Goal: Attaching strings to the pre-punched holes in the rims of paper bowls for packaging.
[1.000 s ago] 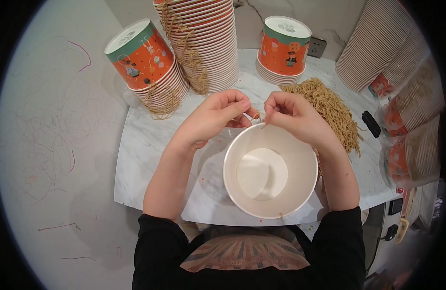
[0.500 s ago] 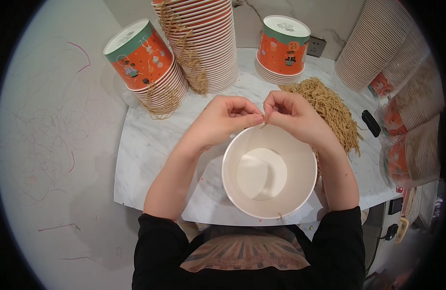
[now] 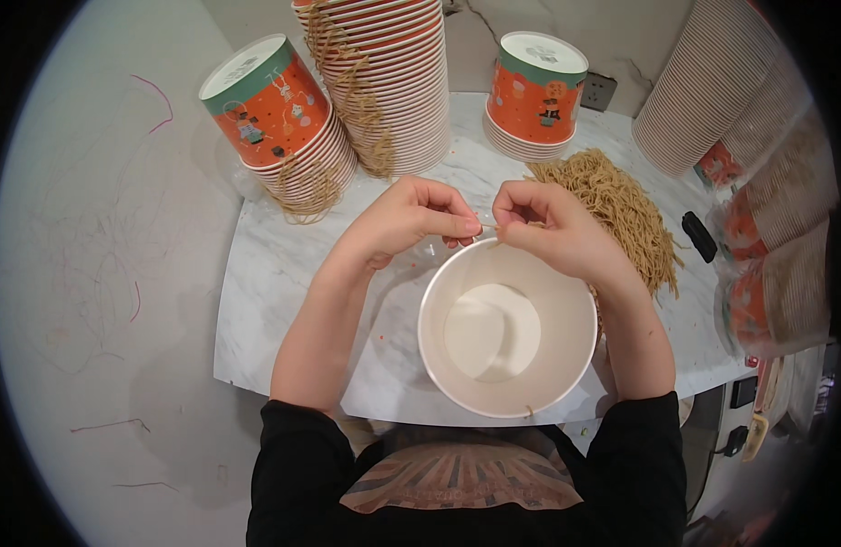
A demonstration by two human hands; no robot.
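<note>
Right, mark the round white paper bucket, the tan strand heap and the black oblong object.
Round white paper bucket (image 3: 504, 330), head view: inside bottom.
Tan strand heap (image 3: 628, 210), head view: middle.
Black oblong object (image 3: 699, 237), head view: upper surface.

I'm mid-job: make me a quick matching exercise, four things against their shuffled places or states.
Things:
1. White-lined bucket
2. Heap of tan strands
3. Small black object
4. Tall bucket stack

Places or states:
A. Lying to the right of the heap
B. At the back, strands draped down its left side
C. Mouth up, at the near edge of the table
D. Loose pile, partly behind the right hand

Pairs: 1-C, 2-D, 3-A, 4-B
</note>
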